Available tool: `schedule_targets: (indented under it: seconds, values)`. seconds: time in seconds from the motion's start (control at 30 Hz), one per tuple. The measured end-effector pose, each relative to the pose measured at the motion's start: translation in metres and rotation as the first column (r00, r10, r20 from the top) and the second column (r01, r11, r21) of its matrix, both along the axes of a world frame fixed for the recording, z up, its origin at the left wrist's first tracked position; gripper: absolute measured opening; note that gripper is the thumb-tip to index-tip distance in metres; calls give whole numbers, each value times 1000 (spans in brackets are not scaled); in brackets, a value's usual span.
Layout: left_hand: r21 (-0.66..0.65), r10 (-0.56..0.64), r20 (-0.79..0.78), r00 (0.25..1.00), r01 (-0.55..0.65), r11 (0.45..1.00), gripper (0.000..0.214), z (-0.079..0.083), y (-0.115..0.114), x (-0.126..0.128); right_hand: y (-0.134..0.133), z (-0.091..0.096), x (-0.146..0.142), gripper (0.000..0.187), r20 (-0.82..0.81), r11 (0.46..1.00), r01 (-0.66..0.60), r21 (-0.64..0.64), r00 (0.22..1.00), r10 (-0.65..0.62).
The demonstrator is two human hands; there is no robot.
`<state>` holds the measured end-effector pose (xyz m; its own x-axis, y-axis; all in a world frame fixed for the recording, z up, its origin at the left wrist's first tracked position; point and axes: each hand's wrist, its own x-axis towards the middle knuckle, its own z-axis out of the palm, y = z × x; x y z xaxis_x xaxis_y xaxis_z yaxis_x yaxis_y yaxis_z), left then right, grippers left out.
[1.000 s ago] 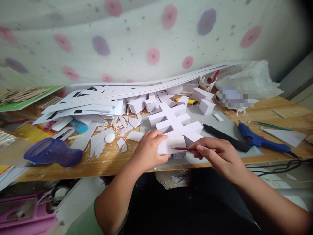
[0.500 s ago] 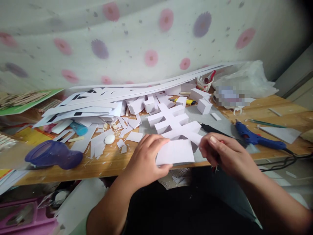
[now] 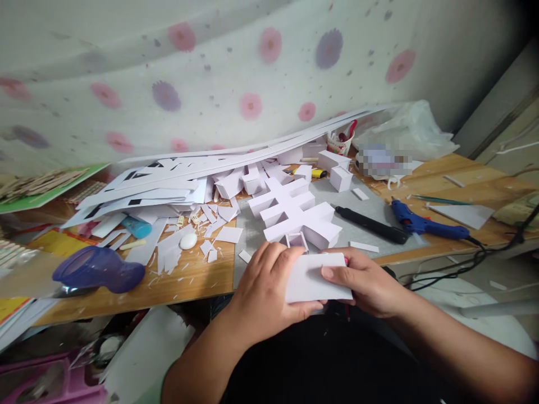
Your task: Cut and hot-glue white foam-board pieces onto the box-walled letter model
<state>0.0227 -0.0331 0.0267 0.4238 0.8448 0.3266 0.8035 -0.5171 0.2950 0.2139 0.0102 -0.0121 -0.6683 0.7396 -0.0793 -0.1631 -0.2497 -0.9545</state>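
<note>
My left hand [image 3: 263, 289] grips a small rectangular white board piece [image 3: 309, 280] by its left side, fingers over the top and thumb below. On the piece's right side, the thumb of my right hand [image 3: 370, 280] presses on its face. A slim tool with red on it, mostly hidden, is tucked in the right hand's fingers; its kind I cannot make out. Just beyond both hands, a branching white board structure [image 3: 290, 210] lies on a grey mat [image 3: 357, 210]. A small open white box form [image 3: 297, 240] stands at its near end, partly behind the left fingers.
On the right lie a black rod-like tool [image 3: 370, 224] and a blue glue gun [image 3: 425, 221]. A yellow cutter [image 3: 316, 173] rests behind the structure. Left are white scraps [image 3: 170, 249], a white oval object [image 3: 188, 241], a purple container [image 3: 99, 269] and stacked sheets [image 3: 168, 188].
My right hand has moved left onto the board piece, which it now holds together with my left hand. The piece has come slightly closer to me. The camera view has shifted a little.
</note>
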Motion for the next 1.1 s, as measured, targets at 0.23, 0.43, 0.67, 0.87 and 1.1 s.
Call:
schedule_targets:
  seconds: [0.23,0.43,0.67,0.87,1.1]
  values:
    - [-62,58,64,996,-54,997,67,-16,-17,-4,0,5,23,36,75,965,-56,256,996,38]
    - [-174,332,210,920,-299,938,68,-46,-36,-29,47,4,66,34,-352,572,593,567,802,-483]
    - [-130,405,234,884,-384,914,65,-50,-41,-33,112,-33,55,25,-24,524,317,790,871,-490]
    - [-74,523,167,835,-519,852,62,-57,-38,-53,102,-46,79,13,143,471,112,875,870,-473]
    - [70,544,-36,838,-541,838,52,-60,-18,-72,112,-50,86,34,459,377,-284,881,326,-827]
